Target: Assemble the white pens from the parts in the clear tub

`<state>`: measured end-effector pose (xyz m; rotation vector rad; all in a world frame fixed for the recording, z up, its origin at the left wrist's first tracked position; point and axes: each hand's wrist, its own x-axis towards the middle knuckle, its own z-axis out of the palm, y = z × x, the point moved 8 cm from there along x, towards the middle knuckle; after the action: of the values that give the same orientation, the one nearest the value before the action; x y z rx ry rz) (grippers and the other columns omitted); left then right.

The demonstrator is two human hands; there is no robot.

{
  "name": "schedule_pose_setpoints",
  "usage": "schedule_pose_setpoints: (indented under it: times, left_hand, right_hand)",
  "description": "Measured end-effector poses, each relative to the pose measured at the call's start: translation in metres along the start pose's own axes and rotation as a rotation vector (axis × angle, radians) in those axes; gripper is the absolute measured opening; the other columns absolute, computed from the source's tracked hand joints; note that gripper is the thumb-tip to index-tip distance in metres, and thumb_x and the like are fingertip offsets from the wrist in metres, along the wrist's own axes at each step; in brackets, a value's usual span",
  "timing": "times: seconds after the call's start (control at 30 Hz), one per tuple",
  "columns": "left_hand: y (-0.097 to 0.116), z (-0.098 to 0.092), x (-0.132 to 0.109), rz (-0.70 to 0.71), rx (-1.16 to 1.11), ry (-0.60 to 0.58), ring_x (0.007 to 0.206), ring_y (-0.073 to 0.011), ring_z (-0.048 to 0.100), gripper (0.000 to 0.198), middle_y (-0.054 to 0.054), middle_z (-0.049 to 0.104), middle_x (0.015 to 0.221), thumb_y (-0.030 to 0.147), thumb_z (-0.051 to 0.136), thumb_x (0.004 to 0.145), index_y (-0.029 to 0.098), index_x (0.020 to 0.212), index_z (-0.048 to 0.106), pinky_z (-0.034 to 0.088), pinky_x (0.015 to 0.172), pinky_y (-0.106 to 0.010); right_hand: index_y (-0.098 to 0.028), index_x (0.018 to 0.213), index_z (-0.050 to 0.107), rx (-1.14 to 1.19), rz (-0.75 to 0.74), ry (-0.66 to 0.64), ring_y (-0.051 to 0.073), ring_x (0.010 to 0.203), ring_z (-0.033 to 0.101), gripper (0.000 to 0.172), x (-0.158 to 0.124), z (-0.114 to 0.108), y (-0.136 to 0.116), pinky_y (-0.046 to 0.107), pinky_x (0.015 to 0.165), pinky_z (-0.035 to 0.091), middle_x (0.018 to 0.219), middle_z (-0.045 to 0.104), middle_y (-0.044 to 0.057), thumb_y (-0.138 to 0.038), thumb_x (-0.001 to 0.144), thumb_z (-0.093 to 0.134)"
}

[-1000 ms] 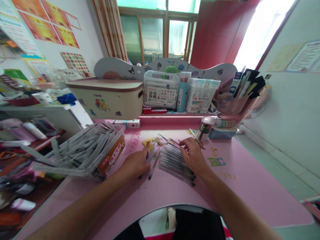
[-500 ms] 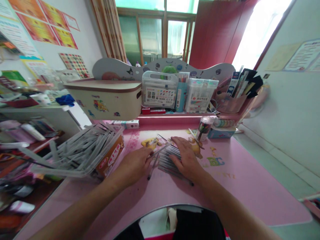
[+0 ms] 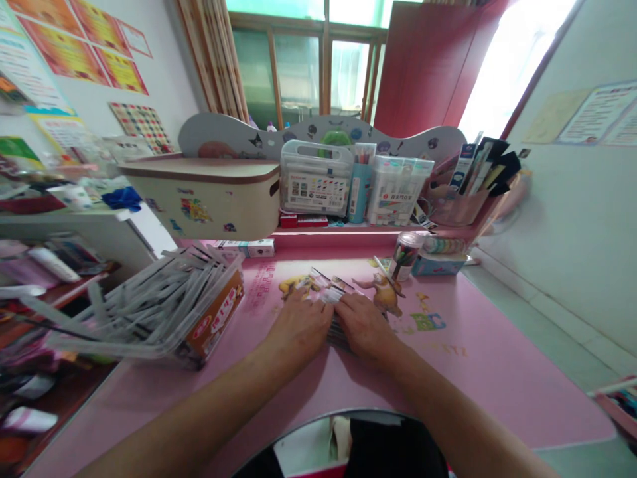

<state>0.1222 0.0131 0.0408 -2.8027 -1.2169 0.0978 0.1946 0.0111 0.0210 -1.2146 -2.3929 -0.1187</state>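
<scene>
Two hands flank one bundle of slim sticks (image 3: 339, 336) on the pink bench (image 3: 497, 392): the left hand (image 3: 304, 324) lies along its left side, the right hand (image 3: 365, 325) along its right, both grips practically upon it, so neither is clearly nearer. Its long axis seems to run away from the person, far ends slanting left. Both grips have curled fingers, drawn close together over the bundle; whether either is clamped I cannot tell, since the undersides are hidden.

Counts: the bundle's sticks are too covered to number; a few far ends show beyond the fingers. One clear tub (image 3: 219, 320) stands to the left, heaped with more sticks than I can count. One jar of pens (image 3: 405, 257) stands to the right, farther back. Behind are one lidded box (image 3: 213, 202) and two clear cases, the handled case (image 3: 318, 189) and the marker case (image 3: 401, 192).
</scene>
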Motion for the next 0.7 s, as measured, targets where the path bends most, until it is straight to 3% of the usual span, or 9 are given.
schedule_pose_setpoints:
  times: [0.2, 0.33, 0.53, 0.7]
  left_hand:
    - [-0.009, 0.013, -0.001, -0.039, -0.062, 0.017, 0.091, -0.0253, 0.065, 0.023, -0.012, 0.067, 0.096, 0.010, 0.038, 0.091, 0.016, 0.102, 0.058, 0.051, 0.068, -0.034]
    - [-0.012, 0.019, -0.003, 0.007, -0.092, -0.005, 0.091, -0.0264, 0.065, 0.022, -0.012, 0.068, 0.093, 0.013, 0.040, 0.092, 0.017, 0.102, 0.059, 0.051, 0.070, -0.036]
    - [-0.017, 0.020, -0.006, 0.071, -0.109, 0.045, 0.090, -0.0256, 0.065, 0.021, -0.010, 0.069, 0.094, 0.010, 0.045, 0.090, 0.019, 0.102, 0.059, 0.050, 0.071, -0.036]
    - [-0.018, 0.022, -0.002, 0.089, -0.083, 0.032, 0.089, -0.0263, 0.066, 0.019, -0.009, 0.069, 0.095, 0.009, 0.046, 0.089, 0.018, 0.101, 0.059, 0.049, 0.068, -0.036]
  right_hand:
    - [-0.018, 0.089, 0.059, -0.037, 0.043, -0.045, 0.023, 0.084, 0.058, 0.011, -0.001, 0.004, 0.005, 0.033, 0.074, 0.043, 0.087, 0.064, 0.009, -0.010, 0.091, 0.050]
    - [-0.018, 0.090, 0.058, -0.009, 0.013, -0.113, 0.023, 0.079, 0.060, 0.003, -0.003, 0.005, 0.000, 0.032, 0.068, 0.043, 0.084, 0.066, 0.007, -0.019, 0.090, 0.055]
    - [-0.018, 0.095, 0.059, -0.031, 0.004, -0.176, 0.022, 0.075, 0.064, 0.009, -0.002, 0.001, -0.003, 0.031, 0.065, 0.042, 0.086, 0.069, 0.007, -0.019, 0.093, 0.051]
    - [-0.019, 0.095, 0.059, -0.023, -0.003, -0.146, 0.021, 0.072, 0.065, 0.019, -0.001, -0.001, -0.001, 0.030, 0.061, 0.041, 0.083, 0.071, 0.007, -0.020, 0.098, 0.041]
